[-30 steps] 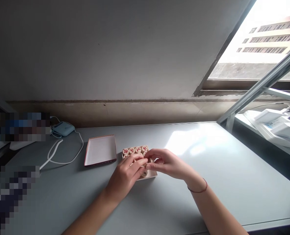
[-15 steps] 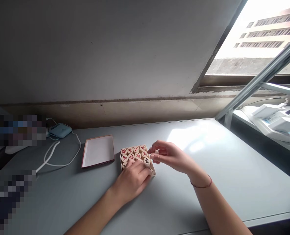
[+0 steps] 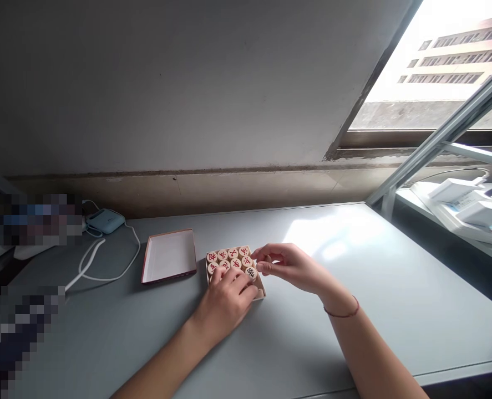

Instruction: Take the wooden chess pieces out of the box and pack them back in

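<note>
A small shallow box holds rows of round wooden Chinese chess pieces. Most visible ones bear red characters. One piece with a black character lies near the right side. My left hand rests over the front of the box, fingers apart and bent down onto the pieces, hiding several of them. At the right edge of the box is my right hand, thumb and forefinger slightly apart beside the pieces, with nothing visible between them. Left of the box lies an open box lid, white inside with a red rim.
The grey tabletop runs back to the wall. At the left are a light blue device and a looping white cable. White plugs on a power strip sit on a shelf at the right, behind a metal frame bar.
My right hand has drawn back rightward from over the pieces to the box edge. My left hand has shifted lower over the front, uncovering more pieces, including the black-lettered one.
</note>
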`<state>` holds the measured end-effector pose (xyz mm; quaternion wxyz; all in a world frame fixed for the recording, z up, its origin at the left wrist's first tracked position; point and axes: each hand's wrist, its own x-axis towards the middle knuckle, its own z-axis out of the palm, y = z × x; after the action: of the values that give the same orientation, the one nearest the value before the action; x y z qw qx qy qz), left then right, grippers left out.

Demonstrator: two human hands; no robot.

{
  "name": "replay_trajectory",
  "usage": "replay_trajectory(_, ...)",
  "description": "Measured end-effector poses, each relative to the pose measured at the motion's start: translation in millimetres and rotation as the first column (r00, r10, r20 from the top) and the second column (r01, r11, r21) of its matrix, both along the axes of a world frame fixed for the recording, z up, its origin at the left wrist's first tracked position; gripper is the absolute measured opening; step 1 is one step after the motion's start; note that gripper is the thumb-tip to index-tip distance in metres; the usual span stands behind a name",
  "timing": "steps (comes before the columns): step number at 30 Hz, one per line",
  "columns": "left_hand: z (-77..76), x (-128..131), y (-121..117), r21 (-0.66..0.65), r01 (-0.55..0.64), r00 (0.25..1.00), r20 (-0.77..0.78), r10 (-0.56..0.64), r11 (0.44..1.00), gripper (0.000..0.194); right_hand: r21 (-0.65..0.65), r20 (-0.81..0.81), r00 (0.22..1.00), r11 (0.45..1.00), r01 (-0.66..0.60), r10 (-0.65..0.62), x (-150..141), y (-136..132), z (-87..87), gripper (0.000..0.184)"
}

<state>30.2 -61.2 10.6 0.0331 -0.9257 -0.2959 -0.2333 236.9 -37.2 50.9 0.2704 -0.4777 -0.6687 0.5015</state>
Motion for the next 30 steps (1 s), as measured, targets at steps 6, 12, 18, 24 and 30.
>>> replay_trajectory(6, 3.4, -2, 0, -0.017, 0.003, 1.000, 0.020, -0.003, 1.000, 0.010, 0.015, 0.043, 0.999, 1.000, -0.018, 0.017, -1, -1, 0.2, 0.034)
replay_trajectory(12, 4.8, -1, -2, -0.010, 0.030, 0.999, 0.032, -0.030, 1.000, 0.011, 0.011, 0.065, 0.998, 1.000, -0.028, 0.027, -1, -1, -1.1, 0.033)
replay_trajectory(18, 0.0, 0, -2, 0.007, -0.019, 1.000, 0.009, 0.019, 1.000, 0.012, 0.032, 0.109, 0.994, 0.999, -0.027, 0.024, -2, -1, -1.2, 0.031)
replay_trajectory(24, -3.3, 1, -4, -0.049, -0.011, 1.000, -0.015, 0.010, 0.999, 0.011, 0.043, 0.120, 0.992, 0.998, -0.034, 0.029, -2, -1, -1.0, 0.033)
replay_trajectory(30, -5.8, 2, -5, -0.074, 0.014, 1.000, 0.016, -0.012, 0.997, 0.015, 0.041, 0.124, 0.992, 0.999, -0.025, 0.020, -1, -1, -0.2, 0.033)
